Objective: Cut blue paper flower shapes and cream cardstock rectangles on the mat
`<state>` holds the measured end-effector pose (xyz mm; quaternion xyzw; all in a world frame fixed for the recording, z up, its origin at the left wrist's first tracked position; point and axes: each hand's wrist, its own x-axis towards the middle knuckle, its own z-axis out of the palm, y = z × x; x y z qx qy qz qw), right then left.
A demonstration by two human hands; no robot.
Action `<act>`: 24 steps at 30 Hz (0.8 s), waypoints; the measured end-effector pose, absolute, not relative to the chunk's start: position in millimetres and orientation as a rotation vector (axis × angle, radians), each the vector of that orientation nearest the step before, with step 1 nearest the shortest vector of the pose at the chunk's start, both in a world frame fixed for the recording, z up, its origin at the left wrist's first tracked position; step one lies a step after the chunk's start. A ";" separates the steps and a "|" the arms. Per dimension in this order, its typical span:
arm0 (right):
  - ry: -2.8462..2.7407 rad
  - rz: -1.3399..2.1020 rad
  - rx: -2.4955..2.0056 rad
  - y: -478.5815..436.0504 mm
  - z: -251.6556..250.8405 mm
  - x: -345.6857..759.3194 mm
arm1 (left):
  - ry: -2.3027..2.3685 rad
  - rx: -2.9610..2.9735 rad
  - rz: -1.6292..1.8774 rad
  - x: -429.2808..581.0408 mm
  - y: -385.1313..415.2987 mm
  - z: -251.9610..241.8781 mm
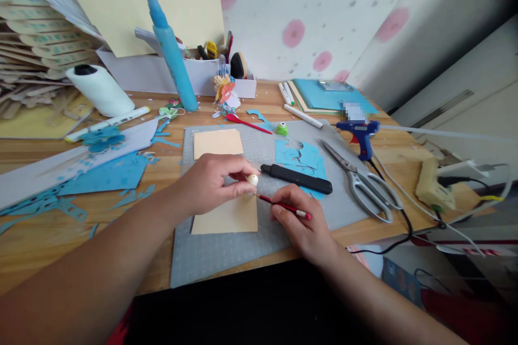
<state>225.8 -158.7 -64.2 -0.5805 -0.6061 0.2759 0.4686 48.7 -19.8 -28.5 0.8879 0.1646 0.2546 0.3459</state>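
Between thumb and fingers, my left hand [216,183] pinches a small cream bead [253,179] above the grey cutting mat [218,259]. My right hand [299,218] grips a red pencil [287,206], its tip pointing left, close under the bead; whether they touch I cannot tell. Below my left hand lies a tan card [226,218], and another stack of tan card [217,143] lies behind it. A black cutter [297,178] rests on the mat just beyond my right hand, with cut blue paper [299,156] behind it.
Large scissors [360,180] lie at the mat's right edge, near a blue glue gun [361,135] and its cable. A blue bottle [174,56] stands at the back. Blue paper scraps [105,172] and a white roll [101,90] are on the left.
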 end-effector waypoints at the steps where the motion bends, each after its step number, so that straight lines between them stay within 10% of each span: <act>1: -1.512 0.647 -1.421 -159.5 -64.0 226.1 | 0.427 2.303 0.669 48.9 -19.8 -28.4; 24: -1.869 0.527 -1.310 -161.9 -59.0 213.5 | 0.418 2.300 0.669 48.4 -20.4 -29.2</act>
